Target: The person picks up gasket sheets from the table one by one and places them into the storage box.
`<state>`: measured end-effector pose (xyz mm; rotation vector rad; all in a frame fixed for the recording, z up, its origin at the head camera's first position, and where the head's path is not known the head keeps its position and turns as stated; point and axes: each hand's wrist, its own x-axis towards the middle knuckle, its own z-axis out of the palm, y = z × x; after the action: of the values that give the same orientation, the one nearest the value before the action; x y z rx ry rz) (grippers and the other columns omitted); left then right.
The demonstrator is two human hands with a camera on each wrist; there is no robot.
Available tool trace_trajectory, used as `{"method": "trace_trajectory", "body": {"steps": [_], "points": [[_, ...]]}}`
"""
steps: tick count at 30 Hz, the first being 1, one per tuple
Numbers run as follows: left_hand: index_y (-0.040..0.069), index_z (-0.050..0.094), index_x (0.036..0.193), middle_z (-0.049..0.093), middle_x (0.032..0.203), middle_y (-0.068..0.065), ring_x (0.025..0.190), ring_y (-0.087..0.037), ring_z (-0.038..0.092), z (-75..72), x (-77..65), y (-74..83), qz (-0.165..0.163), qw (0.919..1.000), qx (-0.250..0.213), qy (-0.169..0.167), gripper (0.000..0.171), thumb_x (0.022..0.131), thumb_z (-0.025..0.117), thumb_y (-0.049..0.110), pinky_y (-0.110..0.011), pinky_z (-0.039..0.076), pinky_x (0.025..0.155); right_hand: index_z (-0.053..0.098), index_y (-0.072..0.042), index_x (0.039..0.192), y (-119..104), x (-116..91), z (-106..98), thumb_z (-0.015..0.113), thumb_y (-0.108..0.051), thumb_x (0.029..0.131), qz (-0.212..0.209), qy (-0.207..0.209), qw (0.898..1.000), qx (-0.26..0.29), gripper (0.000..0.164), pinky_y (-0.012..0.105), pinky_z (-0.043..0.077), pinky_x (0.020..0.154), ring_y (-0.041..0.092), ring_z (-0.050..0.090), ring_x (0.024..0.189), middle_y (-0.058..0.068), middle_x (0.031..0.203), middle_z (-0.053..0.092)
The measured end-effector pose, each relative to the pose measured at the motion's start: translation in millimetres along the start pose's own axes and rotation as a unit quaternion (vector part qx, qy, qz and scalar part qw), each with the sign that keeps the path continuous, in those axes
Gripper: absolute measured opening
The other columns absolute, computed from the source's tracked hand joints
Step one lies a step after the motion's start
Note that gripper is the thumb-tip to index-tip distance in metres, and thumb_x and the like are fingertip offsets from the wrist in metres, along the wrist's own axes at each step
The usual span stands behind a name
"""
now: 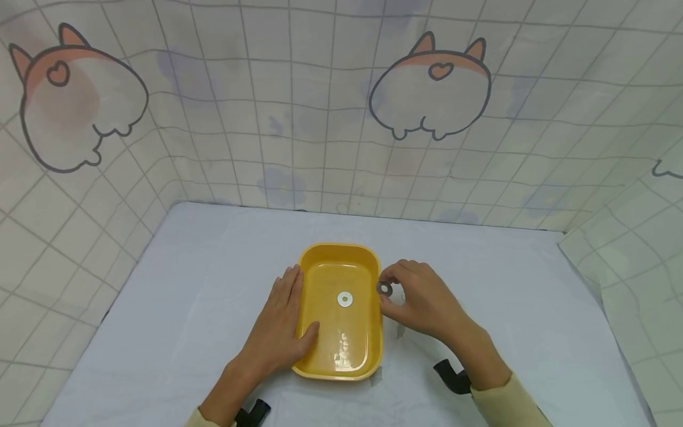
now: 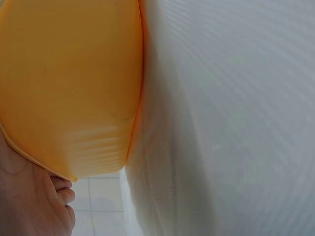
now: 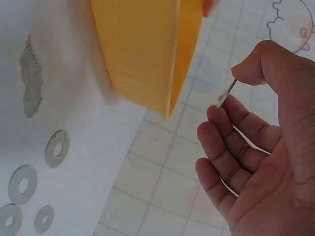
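A yellow rectangular tray (image 1: 325,350) lies on the white-covered table, and a flat metal washer (image 1: 340,298) rests on its bottom. My left hand (image 1: 280,323) rests along the tray's left rim, fingers straight and thumb over the edge. In the left wrist view, that hand (image 2: 29,196) touches the rim from above. Just at the right rim, my right hand (image 1: 424,299) pinches another washer (image 1: 379,289). The right wrist view shows this washer (image 3: 226,93) edge-on between thumb and fingertips, apart from the tray wall (image 3: 138,54).
Several loose washers (image 3: 51,153) of differing sizes lie on the table to the tray's right, mostly hidden by the right hand in the head view. A grey mesh-like patch (image 3: 32,81) is near them. Tile-patterned curtains (image 1: 320,118) surround the table's back and sides.
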<state>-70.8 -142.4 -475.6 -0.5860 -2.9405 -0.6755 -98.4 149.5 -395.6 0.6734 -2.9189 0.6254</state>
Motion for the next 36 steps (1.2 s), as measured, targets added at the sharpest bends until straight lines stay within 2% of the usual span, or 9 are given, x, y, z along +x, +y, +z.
{"method": "trace_trajectory", "body": {"steps": [4, 10, 16, 22, 29, 36], "points": [[-0.003, 0.015, 0.168, 0.015, 0.179, -0.017, 0.167, -0.032, 0.015, -0.7, -0.3, -0.3, -0.001, 1.0000, -0.002, -0.001, 0.096, 0.096, 0.064, 0.039, -0.043, 0.012, 0.139, 0.074, -0.013, 0.106, -3, 4, 1, 0.079, -0.026, 0.086, -0.004, -0.006, 1.000, 0.005, 0.024, 0.039, 0.060, 0.094, 0.020, 0.069, 0.096, -0.003, 0.102, 0.075], [-0.002, 0.012, 0.169, 0.011, 0.179, -0.016, 0.168, -0.031, 0.012, -2.7, -0.7, -0.6, -0.008, 0.9998, -0.009, -0.013, 0.098, 0.096, 0.063, 0.040, -0.049, 0.016, 0.138, 0.074, -0.013, 0.105, -7, 9, 1, 0.077, -0.026, 0.086, -0.016, -0.010, 1.000, 0.003, 0.023, 0.037, 0.060, 0.093, 0.019, 0.068, 0.095, -0.004, 0.101, 0.074], [-0.001, 0.011, 0.169, 0.010, 0.180, -0.015, 0.168, -0.030, 0.012, -3.1, -0.5, -0.5, -0.009, 0.9998, -0.005, -0.015, 0.097, 0.097, 0.062, 0.041, -0.045, 0.012, 0.139, 0.074, -0.014, 0.104, -9, 13, 1, 0.078, -0.028, 0.086, -0.022, -0.015, 1.000, 0.000, 0.023, 0.036, 0.060, 0.091, 0.015, 0.066, 0.093, -0.006, 0.097, 0.073], [-0.002, 0.011, 0.169, 0.010, 0.180, -0.016, 0.168, -0.031, 0.011, -3.1, 0.2, -0.2, -0.010, 0.9997, -0.008, -0.019, 0.099, 0.096, 0.063, 0.041, -0.051, 0.017, 0.137, 0.074, -0.013, 0.103, -11, 16, 1, 0.078, -0.026, 0.086, -0.028, -0.027, 0.999, 0.001, 0.021, 0.035, 0.060, 0.090, 0.017, 0.066, 0.093, -0.006, 0.096, 0.072], [-0.003, 0.011, 0.168, 0.010, 0.180, -0.016, 0.168, -0.032, 0.011, -3.3, 0.0, -0.9, -0.009, 0.9997, -0.005, -0.022, 0.099, 0.097, 0.062, 0.042, -0.051, 0.016, 0.138, 0.074, -0.013, 0.104, -17, 20, 1, 0.078, -0.026, 0.086, -0.035, -0.040, 0.999, 0.001, 0.022, 0.033, 0.061, 0.088, 0.012, 0.060, 0.089, -0.006, 0.096, 0.071], [-0.003, 0.012, 0.168, 0.009, 0.180, -0.016, 0.168, -0.032, 0.011, -4.2, 0.1, -0.7, -0.007, 0.9997, -0.001, -0.023, 0.098, 0.097, 0.062, 0.041, -0.051, 0.017, 0.138, 0.074, -0.012, 0.105, -23, 24, 1, 0.076, -0.026, 0.088, -0.049, -0.043, 0.998, 0.006, 0.023, 0.033, 0.061, 0.091, 0.013, 0.063, 0.091, -0.004, 0.098, 0.072]]}}
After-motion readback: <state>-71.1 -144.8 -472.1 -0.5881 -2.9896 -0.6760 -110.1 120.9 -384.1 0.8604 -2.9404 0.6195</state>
